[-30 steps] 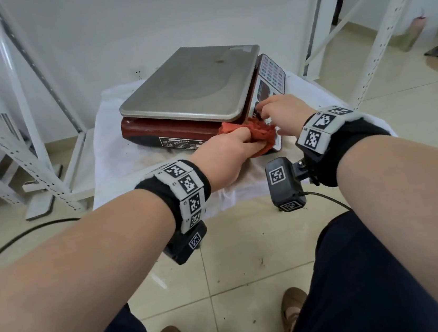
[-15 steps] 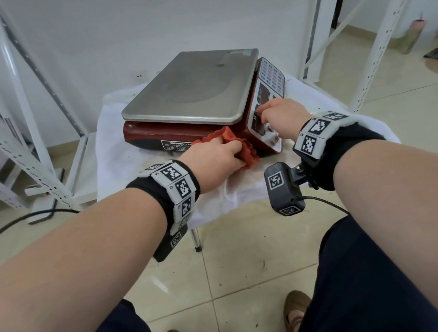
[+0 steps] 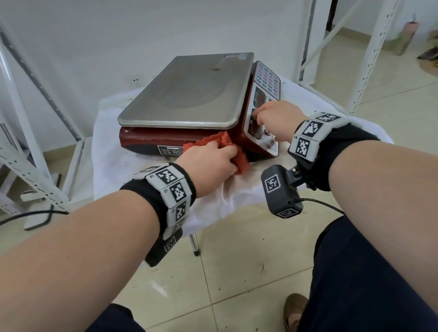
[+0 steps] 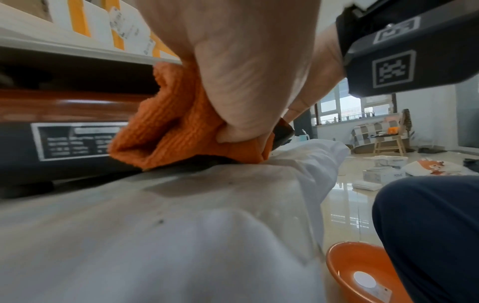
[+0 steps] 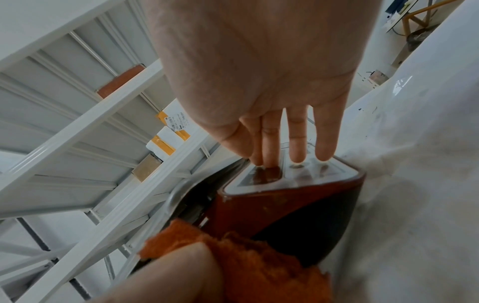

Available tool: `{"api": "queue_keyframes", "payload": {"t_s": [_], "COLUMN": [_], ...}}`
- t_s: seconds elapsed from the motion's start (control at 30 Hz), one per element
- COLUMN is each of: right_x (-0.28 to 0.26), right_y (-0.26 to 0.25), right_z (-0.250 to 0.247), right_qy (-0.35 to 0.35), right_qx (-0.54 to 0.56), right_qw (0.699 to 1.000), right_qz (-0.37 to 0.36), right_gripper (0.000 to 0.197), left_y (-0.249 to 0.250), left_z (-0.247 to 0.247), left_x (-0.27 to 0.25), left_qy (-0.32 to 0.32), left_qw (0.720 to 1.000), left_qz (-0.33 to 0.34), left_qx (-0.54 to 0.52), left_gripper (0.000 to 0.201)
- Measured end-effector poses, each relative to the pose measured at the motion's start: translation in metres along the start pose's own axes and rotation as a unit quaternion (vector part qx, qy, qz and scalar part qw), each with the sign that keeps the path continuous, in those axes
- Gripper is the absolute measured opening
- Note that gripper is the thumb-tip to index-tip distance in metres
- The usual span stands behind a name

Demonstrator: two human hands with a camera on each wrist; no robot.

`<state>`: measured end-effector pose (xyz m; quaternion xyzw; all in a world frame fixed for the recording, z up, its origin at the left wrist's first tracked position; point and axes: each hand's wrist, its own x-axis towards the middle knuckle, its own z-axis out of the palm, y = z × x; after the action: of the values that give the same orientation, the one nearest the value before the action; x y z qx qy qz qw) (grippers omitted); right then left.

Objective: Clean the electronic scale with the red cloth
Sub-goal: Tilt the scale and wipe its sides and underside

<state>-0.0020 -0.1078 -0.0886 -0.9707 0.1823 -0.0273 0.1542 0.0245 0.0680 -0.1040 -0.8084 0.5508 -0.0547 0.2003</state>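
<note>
Pressing the bunched red cloth (image 3: 217, 149) against the near side of the electronic scale (image 3: 191, 105), the left hand (image 3: 209, 167) has its grip clenched round the fabric, thumb curled over a fold in the left wrist view. The scale has a dull steel weighing pan (image 3: 184, 95) over a glossy dark-red body, a printed rating label (image 3: 170, 150) on the near side, and a sloped keypad panel (image 3: 264, 96) at 3 o'clock. The right hand (image 3: 275, 120) rests straight fingers (image 5: 295, 141) on that panel, grip released. The scale sits on a white-draped surface (image 3: 112, 157). White slotted shelving uprights (image 3: 12, 152) stand at 9 and 2 o'clock; an orange basin (image 4: 362, 272) lies on the floor
</note>
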Motion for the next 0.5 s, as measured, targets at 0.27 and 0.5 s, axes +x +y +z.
{"api": "queue_keyframes", "payload": {"t_s": [0.27, 0.5], "right_x": [0.0, -0.011], "right_y": [-0.001, -0.003], "right_z": [-0.003, -0.006], "right_qy": [-0.006, -0.006], "right_qx": [-0.084, -0.124], "right_qw": [0.995, 0.988], "right_qz": [-0.056, -0.094], "right_gripper": [0.029, 0.034], "left_y": [0.003, 0.002], "left_z": [-0.004, 0.0], "left_x": [0.015, 0.029], "left_qy": [0.16, 0.173], "left_qw": [0.982, 0.978], "left_qz": [0.027, 0.077], "left_qx": [-0.098, -0.09], "left_gripper": [0.048, 0.053]}}
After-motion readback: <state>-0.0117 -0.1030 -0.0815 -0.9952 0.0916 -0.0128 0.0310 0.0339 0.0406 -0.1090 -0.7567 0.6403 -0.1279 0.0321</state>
